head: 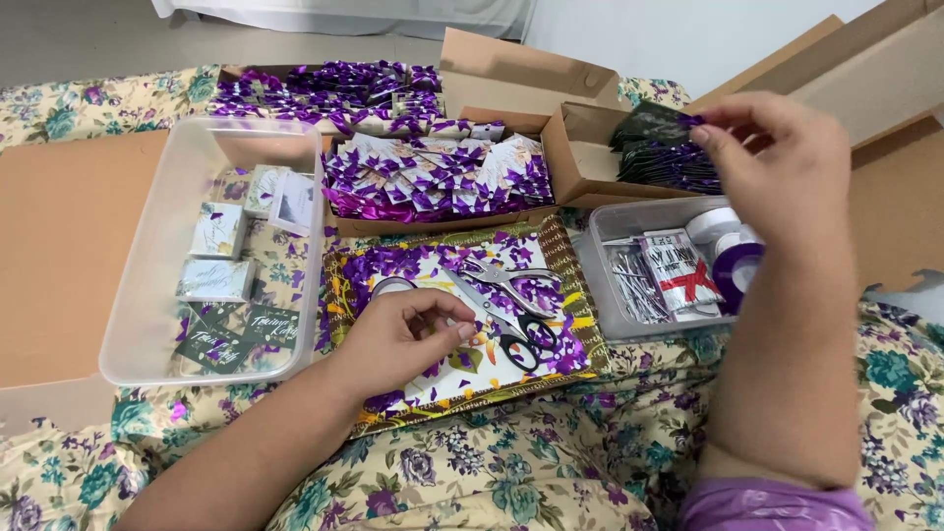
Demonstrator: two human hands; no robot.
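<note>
Our left hand [398, 339] rests on the patterned tray [570, 295] at 6 o'clock of the scene, fingers curled loosely; whether they pinch a scrap of ribbon we cannot tell, since the fingertips hide it. Our right hand [777, 167], at 2 o'clock, pinches a small purple ribbon piece [696, 120] between thumb and forefinger, above the open cardboard box [580, 157] of dark packets.

Risks, as we judge them:
- The pinched piece is small and glossy; a slack pinch could drop it among the dark packets.
- The scissors [506, 305] lie just at 3 o'clock of the left hand; a careless sweep could catch the blades.
- Purple clippings litter the tray and could scatter onto the floral cloth [511, 472].

Containers:
- Clear tub [128, 295] at 9 o'clock: small wrapped boxes and dark cards.
- Cardboard tray [433, 177] at 12 o'clock: finished purple bows.
- Clear bin [615, 221] at 3 o'clock: ribbon spools, twist ties, a printed packet.
</note>
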